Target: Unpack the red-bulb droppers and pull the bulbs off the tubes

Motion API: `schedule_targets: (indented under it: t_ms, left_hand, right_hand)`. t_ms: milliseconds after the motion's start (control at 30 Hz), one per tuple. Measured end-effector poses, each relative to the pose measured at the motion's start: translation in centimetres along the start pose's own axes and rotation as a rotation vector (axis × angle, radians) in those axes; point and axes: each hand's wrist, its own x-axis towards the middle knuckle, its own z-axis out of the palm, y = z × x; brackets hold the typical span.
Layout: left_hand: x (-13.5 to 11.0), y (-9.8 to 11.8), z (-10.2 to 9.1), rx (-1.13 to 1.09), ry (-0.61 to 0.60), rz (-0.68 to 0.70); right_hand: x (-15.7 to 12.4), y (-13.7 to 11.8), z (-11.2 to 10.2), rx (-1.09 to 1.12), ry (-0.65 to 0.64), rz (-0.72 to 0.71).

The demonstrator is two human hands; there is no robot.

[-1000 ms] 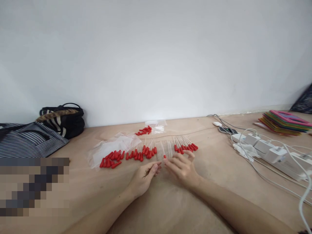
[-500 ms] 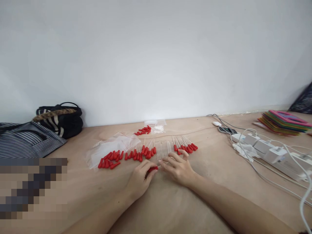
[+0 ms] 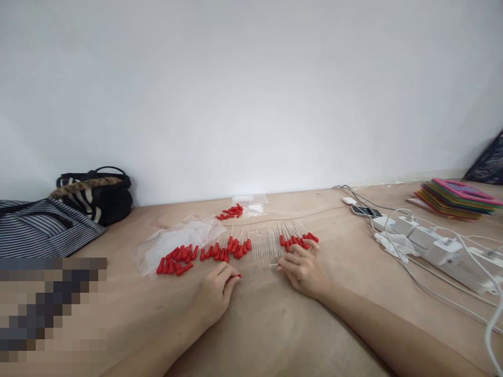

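Observation:
A red rubber dropper bulb (image 3: 239, 275) pokes out from the closed fingers of my left hand (image 3: 217, 290), low over the table. My right hand (image 3: 305, 269) pinches a thin clear glass tube (image 3: 273, 266), whose end points left toward the bulb; the two are apart. Beyond my hands lies a row of loose glass tubes (image 3: 264, 244). Droppers with red bulbs fitted lie to its right (image 3: 294, 242) and left (image 3: 232, 247). Further left, a pile of loose red bulbs (image 3: 178, 255) rests by a clear plastic bag (image 3: 183, 234).
Near the wall lie small red bulbs (image 3: 231, 212) and a bag of thin clear tubes (image 3: 253, 207). At right are a power strip (image 3: 467, 267) with white cables, a phone-like device (image 3: 365, 211) and stacked coloured frames (image 3: 458, 198). A striped bag (image 3: 51, 228) and black bag (image 3: 112, 196) stand left.
My hands have moved apart: the left one leftward with the red bulb, the right one rightward with the glass tube. The tube's end no longer meets the bulb.

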Motion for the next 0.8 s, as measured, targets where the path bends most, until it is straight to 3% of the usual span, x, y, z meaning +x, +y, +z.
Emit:
schedule_targets:
  t_ms: [200,333,467,600,800]
  left_hand:
    - [-0.2,-1.0,-0.2,-0.036,0.026,0.029]
    - [0.0,-0.6,-0.2,-0.028,0.025,0.029]
    - [0.0,-0.2,-0.4,-0.010,0.037,0.047]
    - [0.0,-0.3,-1.1,0.035,0.071,0.078]
    - [-0.2,-2.6,-4.7,0.340,0.244,-0.009]
  right_hand:
    - [0.5,1.3,-0.6,-0.019,-0.001,0.389]
    - [4.0,1.6,0.6,0.069,-0.290,0.649]
    - [7.6,1.8,2.9,0.066,-0.376,0.741]
    - [9.3,1.4,4.8,0.008,-0.444,0.824]
    - [9.5,0.7,5.3,-0.062,-0.509,0.848]
